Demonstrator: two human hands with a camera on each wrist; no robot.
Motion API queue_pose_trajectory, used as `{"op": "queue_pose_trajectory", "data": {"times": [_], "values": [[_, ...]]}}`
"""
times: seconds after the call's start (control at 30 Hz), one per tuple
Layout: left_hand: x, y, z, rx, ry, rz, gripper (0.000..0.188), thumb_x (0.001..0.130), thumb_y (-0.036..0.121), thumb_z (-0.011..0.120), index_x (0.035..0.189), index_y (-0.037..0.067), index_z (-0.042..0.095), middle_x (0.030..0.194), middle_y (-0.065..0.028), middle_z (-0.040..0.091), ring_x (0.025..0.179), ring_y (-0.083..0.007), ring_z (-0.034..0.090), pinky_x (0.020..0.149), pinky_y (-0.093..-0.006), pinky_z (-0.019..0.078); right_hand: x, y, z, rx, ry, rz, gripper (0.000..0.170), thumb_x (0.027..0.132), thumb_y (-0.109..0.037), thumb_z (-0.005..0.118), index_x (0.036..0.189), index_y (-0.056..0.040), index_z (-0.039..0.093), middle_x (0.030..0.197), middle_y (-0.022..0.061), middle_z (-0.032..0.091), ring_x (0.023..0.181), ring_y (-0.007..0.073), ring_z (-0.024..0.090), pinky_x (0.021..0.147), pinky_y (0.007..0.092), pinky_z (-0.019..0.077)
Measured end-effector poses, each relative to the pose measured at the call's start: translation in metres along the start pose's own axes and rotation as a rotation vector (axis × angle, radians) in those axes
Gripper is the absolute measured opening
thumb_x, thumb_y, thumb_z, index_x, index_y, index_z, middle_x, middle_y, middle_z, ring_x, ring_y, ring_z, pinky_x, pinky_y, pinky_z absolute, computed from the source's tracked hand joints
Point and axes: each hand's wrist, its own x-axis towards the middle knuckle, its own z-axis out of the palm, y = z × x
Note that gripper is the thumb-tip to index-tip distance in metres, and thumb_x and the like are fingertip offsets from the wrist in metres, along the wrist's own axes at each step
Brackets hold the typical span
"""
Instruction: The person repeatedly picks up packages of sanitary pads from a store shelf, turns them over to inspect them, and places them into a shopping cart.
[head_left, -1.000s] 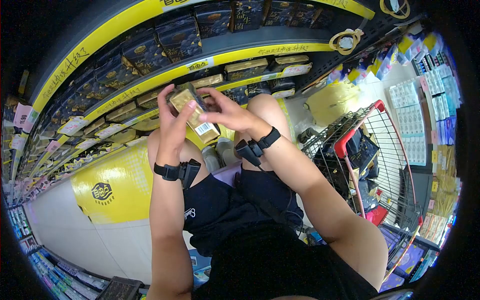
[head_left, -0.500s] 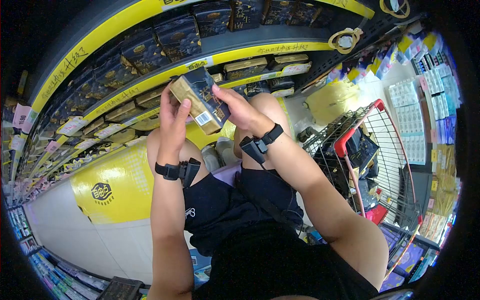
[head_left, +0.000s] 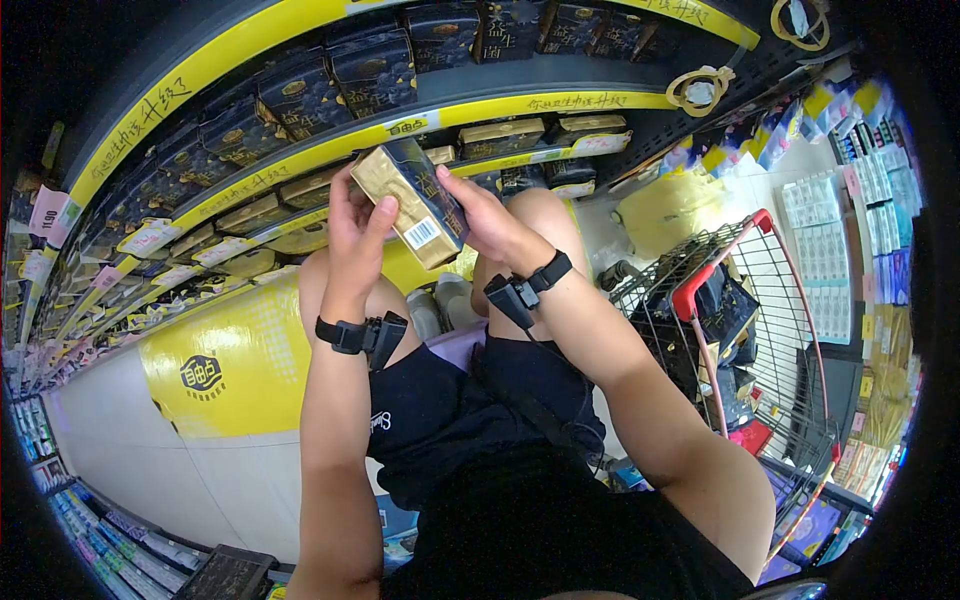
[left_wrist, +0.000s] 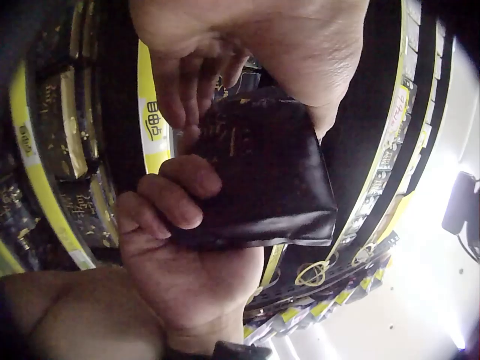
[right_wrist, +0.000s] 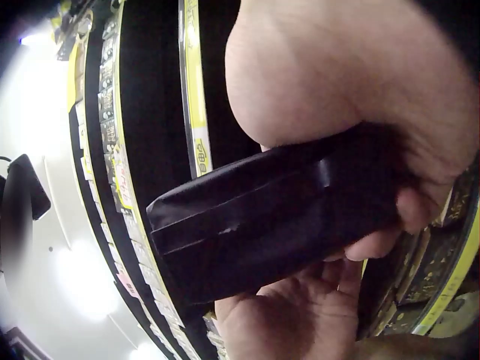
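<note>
Both hands hold a black and gold sanitary pad pack in front of the shelves, above the knees. Its gold side, with a white barcode label, faces up in the head view, and the dark printed face turns right. My left hand grips the left side, thumb across the gold side. On the opposite side my right hand grips the pack, thumb near its upper edge. In the left wrist view, the right hand's curled fingers wrap over the pack's dark face. The right wrist view shows its plain dark underside.
Shelves with yellow edge strips hold rows of similar dark packs ahead. A wire shopping cart with dark packs inside stands close on the right. A yellow floor sticker lies at left, and a yellow bag-like thing lies beyond the cart.
The pack has turned in the hands: its dark face swung into sight, then tilted so more gold side shows. The right hand's fingers moved from over the pack to its right edge.
</note>
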Motion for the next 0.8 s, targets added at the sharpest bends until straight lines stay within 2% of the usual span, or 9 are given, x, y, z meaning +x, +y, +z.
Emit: {"op": "queue_pose_trajectory", "data": {"times": [0.23,0.53,0.63,0.73,0.8], "values": [[0.0000,0.0015,0.0021,-0.002,0.014,0.035,0.064,0.092,0.023,0.070,0.141,0.004,0.034,0.120,-0.0160,0.060,0.105,-0.0196,0.063,0.082,-0.0305,0.0578,-0.0022,-0.0019,0.0014,-0.084,-0.036,0.007,0.057,0.105,-0.049,0.039,0.130,-0.0008,0.057,0.117,0.0096,0.068,0.099,0.0137,0.066,0.086,0.0278,0.0529],[0.0013,-0.0003,0.0013,0.006,0.018,0.038,0.064,0.092,0.023,0.070,0.140,0.002,0.033,0.121,-0.0175,0.060,0.106,-0.0198,0.063,0.083,-0.0305,0.0577,-0.0010,-0.0005,0.0018,-0.065,-0.025,0.006,0.058,0.105,-0.049,0.040,0.131,-0.0005,0.056,0.118,0.0095,0.068,0.101,0.0138,0.066,0.088,0.0277,0.0530],[0.0009,-0.0009,0.0005,0.021,0.026,0.019,0.063,0.093,0.023,0.070,0.140,0.002,0.033,0.121,-0.0173,0.060,0.105,-0.0197,0.063,0.080,-0.0299,0.0580,-0.0033,-0.0043,0.0021,-0.056,-0.019,0.030,0.054,0.107,-0.043,0.039,0.133,0.0009,0.055,0.125,0.0112,0.065,0.109,0.0144,0.064,0.097,0.0291,0.0496],[0.0036,0.0001,0.0014,0.029,0.061,-0.045,0.058,0.096,0.021,0.066,0.139,0.001,0.033,0.122,-0.0166,0.060,0.106,-0.0188,0.062,0.082,-0.0287,0.0562,0.0046,0.0019,-0.0031,-0.130,0.043,-0.107,0.051,0.104,-0.043,0.047,0.129,-0.0001,0.055,0.117,0.0080,0.066,0.101,0.0118,0.061,0.087,0.0251,0.0486],[0.0064,-0.0030,0.0023,0.047,0.053,-0.045,0.053,0.098,0.020,0.062,0.139,0.001,0.034,0.123,-0.0155,0.060,0.106,-0.0177,0.061,0.086,-0.0283,0.0533,0.0048,0.0026,-0.0005,-0.287,0.149,-0.257,0.042,0.103,-0.037,0.054,0.125,-0.0011,0.054,0.113,0.0066,0.065,0.101,0.0110,0.059,0.088,0.0248,0.0467]]}}
